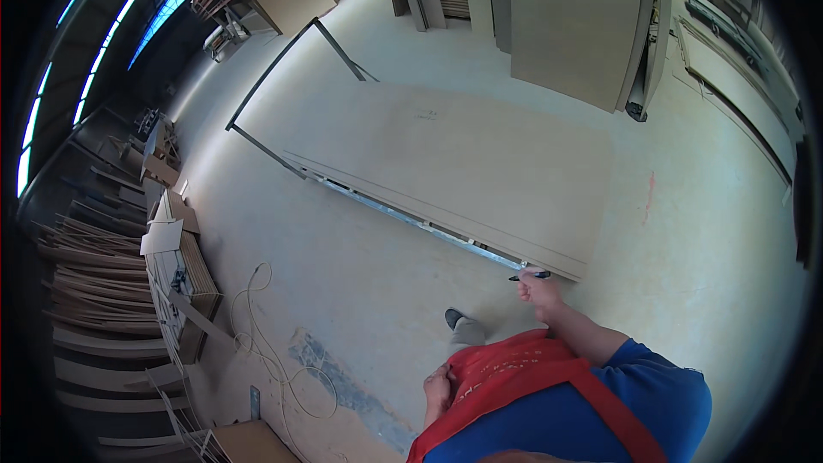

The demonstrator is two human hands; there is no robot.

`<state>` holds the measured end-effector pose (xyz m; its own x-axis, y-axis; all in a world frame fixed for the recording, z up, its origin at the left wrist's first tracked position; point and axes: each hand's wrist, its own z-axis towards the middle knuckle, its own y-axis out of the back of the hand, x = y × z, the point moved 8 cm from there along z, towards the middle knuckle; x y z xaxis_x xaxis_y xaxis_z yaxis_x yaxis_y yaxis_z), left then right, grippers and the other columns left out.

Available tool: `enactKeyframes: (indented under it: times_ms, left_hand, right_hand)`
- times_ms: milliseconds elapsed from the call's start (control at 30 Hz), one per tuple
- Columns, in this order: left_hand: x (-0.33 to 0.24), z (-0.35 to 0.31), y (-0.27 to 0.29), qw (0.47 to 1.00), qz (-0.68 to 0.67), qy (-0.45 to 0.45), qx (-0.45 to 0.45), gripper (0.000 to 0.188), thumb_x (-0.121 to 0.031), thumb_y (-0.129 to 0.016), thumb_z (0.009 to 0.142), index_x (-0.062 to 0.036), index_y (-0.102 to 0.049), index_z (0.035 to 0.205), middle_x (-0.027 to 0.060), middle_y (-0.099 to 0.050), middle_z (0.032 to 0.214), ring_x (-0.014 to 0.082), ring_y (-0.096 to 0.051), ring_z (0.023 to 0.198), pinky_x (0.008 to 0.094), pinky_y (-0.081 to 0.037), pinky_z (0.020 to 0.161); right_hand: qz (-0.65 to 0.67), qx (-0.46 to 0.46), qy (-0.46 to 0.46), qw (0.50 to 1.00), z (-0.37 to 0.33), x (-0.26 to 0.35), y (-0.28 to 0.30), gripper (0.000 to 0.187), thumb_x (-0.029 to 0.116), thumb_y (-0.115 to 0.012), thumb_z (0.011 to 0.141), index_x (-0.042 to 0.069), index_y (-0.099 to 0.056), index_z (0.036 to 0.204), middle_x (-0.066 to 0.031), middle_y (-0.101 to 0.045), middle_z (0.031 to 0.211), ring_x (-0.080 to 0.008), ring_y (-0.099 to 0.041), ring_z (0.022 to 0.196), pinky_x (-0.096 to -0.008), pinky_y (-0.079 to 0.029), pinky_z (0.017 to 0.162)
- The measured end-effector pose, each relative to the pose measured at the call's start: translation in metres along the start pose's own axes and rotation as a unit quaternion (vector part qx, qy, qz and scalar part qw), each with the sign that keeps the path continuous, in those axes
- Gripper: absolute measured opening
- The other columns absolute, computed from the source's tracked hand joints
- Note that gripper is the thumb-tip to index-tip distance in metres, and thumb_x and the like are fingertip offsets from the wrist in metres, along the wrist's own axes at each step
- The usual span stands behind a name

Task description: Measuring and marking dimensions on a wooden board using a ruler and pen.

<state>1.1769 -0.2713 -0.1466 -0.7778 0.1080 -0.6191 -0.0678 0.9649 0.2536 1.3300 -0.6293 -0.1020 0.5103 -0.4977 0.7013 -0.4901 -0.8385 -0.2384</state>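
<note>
My right hand (537, 291) is closed around a black marker pen (542, 274), its dark tip pointing left. It is held over the near right corner of a large pale flat board (480, 171). The board lies on a low metal-framed cart (420, 223), with more sheet edges showing along its near side. Down at my waist, my left hand (438, 387) is curled against the edge of the red apron (506, 364); its fingertips are partly hidden by the cloth.
A dark handle frame (270, 73) rises at the cart's far left end. Tall panels (574, 26) stand beyond the board. Stacked boards (193, 291) and long strips (94, 274) line the left side. A pale hose or cable (253, 313) lies looped on the floor.
</note>
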Motion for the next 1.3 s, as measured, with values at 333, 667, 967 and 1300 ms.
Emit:
enactKeyframes:
  times_ms: [333,667,967,1300]
  left_hand:
    - [-0.32,0.211,0.117,0.977,0.024,-0.206,-0.038,0.026,-0.009,-0.073,0.086,-0.0032,-0.06,0.064,0.007,-0.069,0.074,0.0122,-0.062,0.069,0.0286,-0.05,0.071]
    - [-0.373,0.316,0.084,0.973,0.203,-0.104,0.046,0.029,-0.013,-0.072,0.093,0.0003,-0.057,0.114,0.0122,-0.075,0.079,0.0175,-0.072,0.068,0.0302,-0.057,0.067]
    - [-0.385,0.422,0.123,0.935,0.335,0.035,0.107,0.023,-0.006,-0.051,0.095,-0.0024,-0.07,0.109,0.0078,-0.071,0.081,0.0161,-0.067,0.073,0.0308,-0.056,0.069]
    - [-0.512,0.706,0.014,0.787,0.598,-0.097,0.117,0.025,-0.021,-0.057,0.091,-0.0051,-0.074,0.099,0.0213,-0.075,0.1,0.0393,-0.071,0.101,0.0458,-0.054,0.091]
  right_hand:
    - [0.128,-0.162,0.049,0.977,0.043,0.056,-0.07,0.026,0.036,-0.067,0.101,0.01,-0.067,0.096,-0.0019,-0.064,0.068,-0.0143,-0.06,0.06,-0.0308,-0.05,0.058]
    - [0.179,-0.224,-0.043,0.957,0.211,0.034,-0.2,0.019,0.022,-0.068,0.097,0.007,-0.064,0.086,-0.0034,-0.059,0.064,-0.0146,-0.054,0.053,-0.0315,-0.044,0.052]
    - [0.222,-0.221,0.047,0.949,0.391,0.153,-0.254,0.017,0.011,-0.069,0.092,0.0,-0.068,0.105,-0.0032,-0.062,0.081,-0.0101,-0.055,0.073,-0.0256,-0.043,0.066]
    - [0.153,-0.341,0.105,0.921,0.43,0.166,-0.18,0.03,0.007,-0.071,0.094,-0.006,-0.064,0.121,-0.0062,-0.065,0.085,-0.0134,-0.06,0.076,-0.0284,-0.049,0.074]
